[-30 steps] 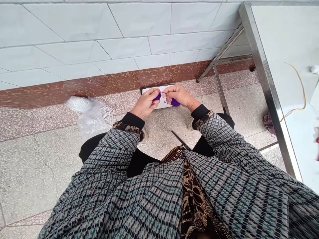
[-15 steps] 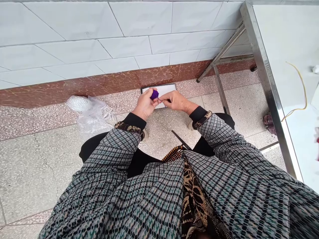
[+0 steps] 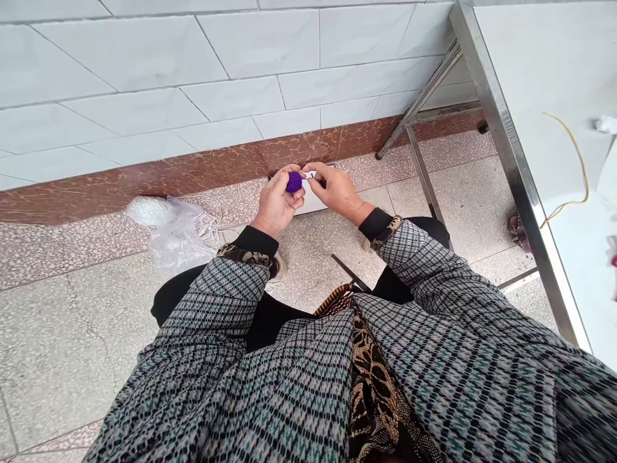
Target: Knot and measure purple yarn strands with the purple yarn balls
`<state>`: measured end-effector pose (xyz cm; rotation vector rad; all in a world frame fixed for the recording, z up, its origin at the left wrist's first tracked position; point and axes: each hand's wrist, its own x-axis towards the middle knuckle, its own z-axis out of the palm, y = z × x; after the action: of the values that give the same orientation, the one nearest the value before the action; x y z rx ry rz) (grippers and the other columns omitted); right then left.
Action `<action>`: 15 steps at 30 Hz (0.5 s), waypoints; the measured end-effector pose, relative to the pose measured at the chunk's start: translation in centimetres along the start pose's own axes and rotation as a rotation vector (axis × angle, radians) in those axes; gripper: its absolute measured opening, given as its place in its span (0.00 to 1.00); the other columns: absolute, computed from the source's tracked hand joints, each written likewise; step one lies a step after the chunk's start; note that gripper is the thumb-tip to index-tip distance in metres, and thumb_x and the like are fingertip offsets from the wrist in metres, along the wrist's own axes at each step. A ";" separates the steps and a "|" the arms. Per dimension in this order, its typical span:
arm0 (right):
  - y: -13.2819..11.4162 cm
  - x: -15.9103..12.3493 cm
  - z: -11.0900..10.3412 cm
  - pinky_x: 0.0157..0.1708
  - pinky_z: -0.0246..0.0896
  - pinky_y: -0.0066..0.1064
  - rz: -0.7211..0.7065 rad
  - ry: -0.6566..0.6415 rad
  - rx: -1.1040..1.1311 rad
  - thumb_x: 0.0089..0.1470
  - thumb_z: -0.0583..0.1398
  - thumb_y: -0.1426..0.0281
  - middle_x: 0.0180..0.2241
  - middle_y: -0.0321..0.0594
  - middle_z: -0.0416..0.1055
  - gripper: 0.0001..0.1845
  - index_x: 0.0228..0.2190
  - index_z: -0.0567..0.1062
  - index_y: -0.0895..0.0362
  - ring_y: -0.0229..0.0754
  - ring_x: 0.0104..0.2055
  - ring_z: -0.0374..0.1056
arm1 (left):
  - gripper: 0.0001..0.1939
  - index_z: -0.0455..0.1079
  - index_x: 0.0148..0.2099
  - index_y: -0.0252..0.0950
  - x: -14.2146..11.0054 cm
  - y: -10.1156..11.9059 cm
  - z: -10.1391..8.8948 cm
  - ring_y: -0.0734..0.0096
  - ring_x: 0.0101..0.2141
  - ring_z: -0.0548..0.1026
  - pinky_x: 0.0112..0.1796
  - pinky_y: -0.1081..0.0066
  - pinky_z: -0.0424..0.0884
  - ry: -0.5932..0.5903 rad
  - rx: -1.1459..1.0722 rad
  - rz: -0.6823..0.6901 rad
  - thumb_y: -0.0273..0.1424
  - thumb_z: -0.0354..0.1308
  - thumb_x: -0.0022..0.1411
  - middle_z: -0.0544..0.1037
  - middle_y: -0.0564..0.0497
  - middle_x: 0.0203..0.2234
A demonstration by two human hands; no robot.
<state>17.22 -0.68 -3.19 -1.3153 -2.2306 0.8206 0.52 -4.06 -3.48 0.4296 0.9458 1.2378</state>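
Note:
My left hand is closed around a small purple yarn ball, which shows between thumb and fingers. Right beside it, the thumb and index finger of my right hand pinch together at a thin purple strand. Whether a slim hook or needle is also in that pinch is too small to make out. Below both hands, a white board with a dark frame lies on the floor against the wall, partly covered by them.
Left on the floor are a white yarn ball and a clear plastic bag with loose white strands. A steel-framed table stands at the right, a yellow cord on its top. The tiled wall rises in front.
My right hand has turned, its fingers now raised beside the top of the purple ball instead of below it. More of the ball shows in my left hand. The view has shifted slightly.

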 end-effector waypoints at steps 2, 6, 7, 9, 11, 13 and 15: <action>-0.1 0.0 0.0 0.45 0.61 0.31 -0.024 0.018 -0.066 0.73 0.57 0.77 0.46 0.44 0.79 0.18 0.58 0.79 0.60 0.43 0.45 0.73 | 0.08 0.77 0.46 0.39 -0.1 -0.1 0.1 0.81 0.21 0.69 0.18 0.80 0.60 -0.012 -0.002 -0.003 0.37 0.62 0.78 0.81 0.51 0.34; -0.1 -0.2 0.2 0.45 0.62 0.32 -0.062 0.012 -0.163 0.74 0.58 0.76 0.50 0.46 0.78 0.14 0.55 0.81 0.60 0.46 0.50 0.73 | 0.09 0.77 0.47 0.40 -0.5 0.0 0.6 0.81 0.21 0.69 0.19 0.80 0.62 -0.009 0.016 0.001 0.39 0.62 0.78 0.80 0.52 0.33; 0.0 -0.2 0.3 0.45 0.61 0.32 -0.069 0.022 -0.165 0.74 0.58 0.76 0.50 0.46 0.78 0.14 0.54 0.81 0.60 0.46 0.50 0.73 | 0.09 0.77 0.47 0.40 -0.7 0.1 0.7 0.80 0.22 0.69 0.19 0.79 0.62 -0.004 0.032 -0.002 0.39 0.62 0.78 0.80 0.52 0.33; 0.3 -0.2 0.5 0.46 0.62 0.33 -0.092 0.047 -0.148 0.74 0.58 0.76 0.48 0.46 0.77 0.13 0.52 0.81 0.59 0.46 0.50 0.72 | 0.09 0.77 0.47 0.41 -1.0 0.3 1.1 0.79 0.22 0.69 0.20 0.79 0.63 0.010 0.071 -0.012 0.40 0.61 0.79 0.80 0.52 0.33; 0.6 -0.1 0.7 0.47 0.62 0.33 -0.125 0.055 -0.128 0.75 0.57 0.76 0.47 0.45 0.76 0.11 0.50 0.80 0.59 0.46 0.49 0.71 | 0.10 0.76 0.47 0.41 -1.2 0.4 1.3 0.78 0.22 0.69 0.20 0.78 0.63 0.025 0.095 -0.024 0.41 0.61 0.79 0.79 0.51 0.33; 0.9 -0.1 0.8 0.48 0.61 0.34 -0.151 0.056 -0.124 0.75 0.57 0.76 0.46 0.45 0.75 0.10 0.49 0.79 0.59 0.46 0.48 0.70 | 0.11 0.76 0.46 0.40 -1.3 0.4 1.4 0.79 0.22 0.68 0.20 0.78 0.63 0.029 0.092 -0.033 0.41 0.61 0.79 0.79 0.52 0.33; 1.0 0.0 0.7 0.47 0.61 0.34 -0.168 0.053 -0.138 0.74 0.57 0.76 0.45 0.45 0.74 0.10 0.48 0.78 0.59 0.46 0.47 0.69 | 0.11 0.75 0.45 0.40 -1.3 0.4 1.4 0.80 0.22 0.68 0.20 0.78 0.62 0.024 0.075 -0.033 0.41 0.61 0.79 0.78 0.52 0.32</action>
<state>17.41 -0.56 -4.39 -1.1740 -2.3532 0.5742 1.36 -4.83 -1.91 0.4569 1.0180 1.1824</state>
